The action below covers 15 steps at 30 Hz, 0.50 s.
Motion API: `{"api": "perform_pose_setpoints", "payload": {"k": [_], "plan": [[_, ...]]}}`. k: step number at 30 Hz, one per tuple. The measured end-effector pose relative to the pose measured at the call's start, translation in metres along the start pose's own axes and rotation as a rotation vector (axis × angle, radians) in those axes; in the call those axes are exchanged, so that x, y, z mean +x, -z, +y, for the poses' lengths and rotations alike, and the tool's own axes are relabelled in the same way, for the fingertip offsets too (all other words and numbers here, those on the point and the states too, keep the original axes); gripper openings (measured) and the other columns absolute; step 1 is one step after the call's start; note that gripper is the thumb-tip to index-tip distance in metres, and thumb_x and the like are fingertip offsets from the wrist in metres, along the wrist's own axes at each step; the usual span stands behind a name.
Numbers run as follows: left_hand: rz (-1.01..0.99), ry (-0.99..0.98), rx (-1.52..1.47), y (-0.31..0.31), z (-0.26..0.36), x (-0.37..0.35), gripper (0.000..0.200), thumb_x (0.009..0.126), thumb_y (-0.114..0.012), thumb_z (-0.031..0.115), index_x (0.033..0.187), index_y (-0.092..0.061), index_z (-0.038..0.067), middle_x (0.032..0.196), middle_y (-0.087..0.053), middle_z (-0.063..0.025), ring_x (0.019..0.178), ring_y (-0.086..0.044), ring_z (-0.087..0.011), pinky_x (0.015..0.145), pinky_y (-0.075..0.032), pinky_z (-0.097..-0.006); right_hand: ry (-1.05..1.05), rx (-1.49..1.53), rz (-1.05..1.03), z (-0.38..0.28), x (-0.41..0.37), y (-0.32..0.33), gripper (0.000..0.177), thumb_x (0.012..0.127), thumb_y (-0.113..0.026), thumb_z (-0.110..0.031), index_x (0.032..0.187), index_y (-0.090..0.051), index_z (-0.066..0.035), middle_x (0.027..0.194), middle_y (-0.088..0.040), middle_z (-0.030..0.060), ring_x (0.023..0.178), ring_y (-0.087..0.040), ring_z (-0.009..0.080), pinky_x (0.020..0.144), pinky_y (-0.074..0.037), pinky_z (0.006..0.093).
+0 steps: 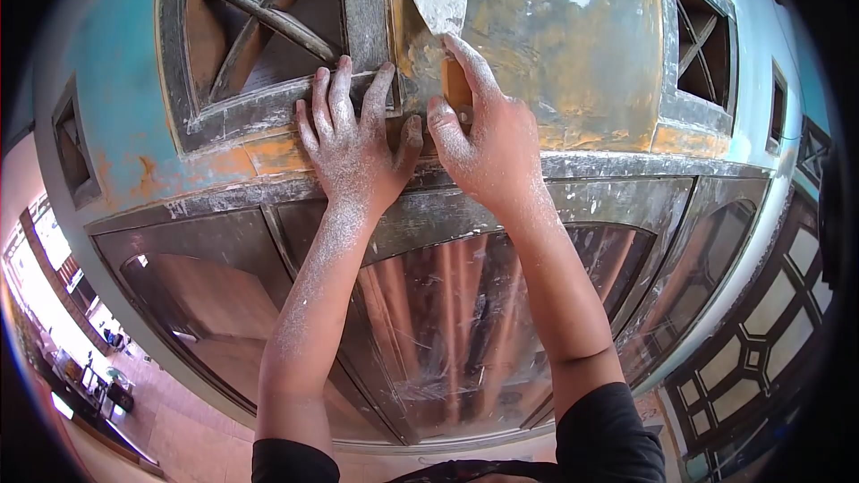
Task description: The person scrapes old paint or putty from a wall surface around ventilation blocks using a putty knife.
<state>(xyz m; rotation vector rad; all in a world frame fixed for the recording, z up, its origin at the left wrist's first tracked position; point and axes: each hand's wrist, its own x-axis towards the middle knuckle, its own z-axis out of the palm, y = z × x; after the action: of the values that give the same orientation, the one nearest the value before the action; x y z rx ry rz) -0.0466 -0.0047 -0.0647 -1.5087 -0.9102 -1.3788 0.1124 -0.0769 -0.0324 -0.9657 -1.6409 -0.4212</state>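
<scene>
My right hand (488, 130) is closed round the orange-brown handle of a putty knife (438, 7), its index finger stretched along the tool. The wide metal blade points up and lies against the scraped wall patch (555, 63), which is mottled grey and ochre with white at the top. My left hand (353, 130) lies with spread fingers on the lower bar of a dark wooden vent frame (268, 107). Nothing shows in that hand. White dust coats both hands and the left forearm.
Below my hands is a wooden-framed glass window (465, 322) with curtains behind it. A second crossed vent (702, 40) sits to the right. A dark panelled door (761, 322) stands at the lower right. Far down at the left lies a tiled floor (192, 402) with assorted objects.
</scene>
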Motion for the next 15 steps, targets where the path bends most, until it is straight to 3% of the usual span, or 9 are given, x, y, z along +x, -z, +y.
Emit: {"api": "perform_pose_setpoints", "payload": {"k": [8,10,13,15], "plan": [[0.028,-0.010,0.021,-0.001,0.001,-0.002,0.069,0.087,-0.069,0.043,0.151,-0.047,0.024,0.158,-0.037,-0.0152,0.149,-0.029,-0.0389,0.120,-0.019,-0.0625,-0.069,0.055,0.025,0.016,-0.020,0.013,0.066,0.092,-0.061,-0.025,0.153,-0.040,-0.012,0.072,-0.069,0.0221,0.072,-0.069,0.0443,0.069,-0.054,0.0530],[0.014,0.001,0.035,-0.001,0.001,0.000,0.066,0.089,-0.067,0.042,0.150,-0.049,0.023,0.158,-0.038,-0.0157,0.149,-0.029,-0.0395,0.120,-0.019,-0.0633,-0.009,0.105,0.165,0.028,-0.018,0.017,0.065,0.092,-0.060,-0.023,0.153,-0.041,-0.013,0.072,-0.068,0.0215,0.071,-0.069,0.0434,0.069,-0.053,0.0517],[0.012,0.007,0.040,-0.001,0.002,0.000,0.065,0.090,-0.066,0.041,0.150,-0.049,0.023,0.158,-0.037,-0.0157,0.149,-0.028,-0.0398,0.120,-0.019,-0.0638,-0.144,0.090,0.108,0.031,-0.010,0.031,0.064,0.092,-0.061,-0.022,0.153,-0.042,-0.012,0.071,-0.068,0.0211,0.071,-0.069,0.0426,0.068,-0.053,0.0511],[0.010,0.003,0.031,-0.003,0.001,-0.001,0.065,0.090,-0.066,0.041,0.150,-0.049,0.023,0.159,-0.036,-0.0158,0.150,-0.028,-0.0404,0.120,-0.018,-0.0640,-0.089,0.081,0.135,0.035,-0.015,0.030,0.065,0.092,-0.061,-0.023,0.153,-0.041,-0.011,0.071,-0.068,0.0213,0.071,-0.069,0.0425,0.068,-0.054,0.0511]]}}
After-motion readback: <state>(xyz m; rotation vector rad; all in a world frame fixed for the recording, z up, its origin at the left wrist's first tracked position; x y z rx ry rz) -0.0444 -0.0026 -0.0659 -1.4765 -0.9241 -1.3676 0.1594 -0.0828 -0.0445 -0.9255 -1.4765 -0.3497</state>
